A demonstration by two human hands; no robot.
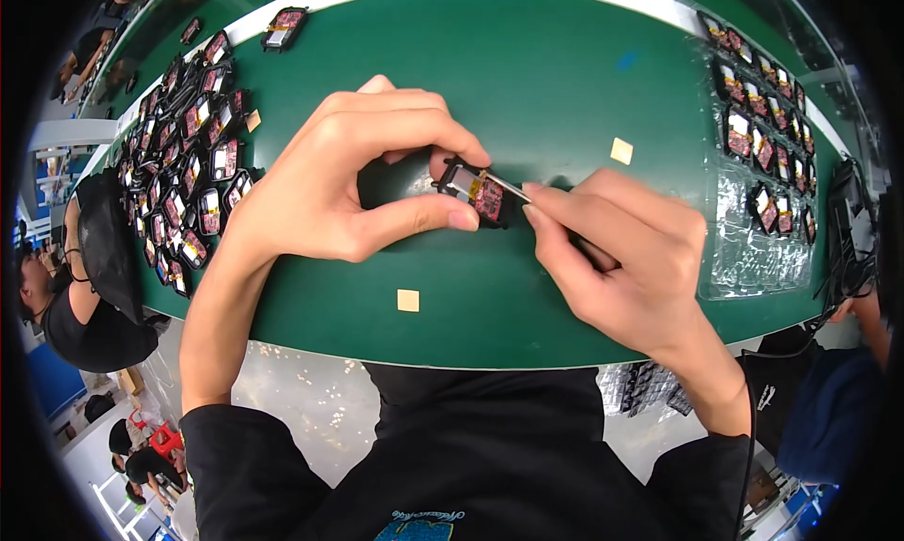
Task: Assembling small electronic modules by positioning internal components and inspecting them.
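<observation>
Over the middle of the green table, my left hand (pixel 325 178) pinches a small black electronic device housing (pixel 485 202) by its edges, fingers behind and thumb in front. Inside the open housing show a silver battery-like block, a strip of yellow tape and a red circuit board. My right hand (pixel 636 249) is closed around a thin silver metal tool (pixel 506 185). The tool's tip meets the upper right side of the housing, close to the yellow tape. Its other end is hidden in my right fingers.
Many similar housings lie heaped at the left (pixel 174 183), and one housing (pixel 283 29) sits apart at the far left. A clear plastic tray (pixel 758 268) on the right holds rows of them. Small beige squares (pixel 408 301) dot the table (pixel 527 70). Dark cables (pixel 847 230) hang at the right edge.
</observation>
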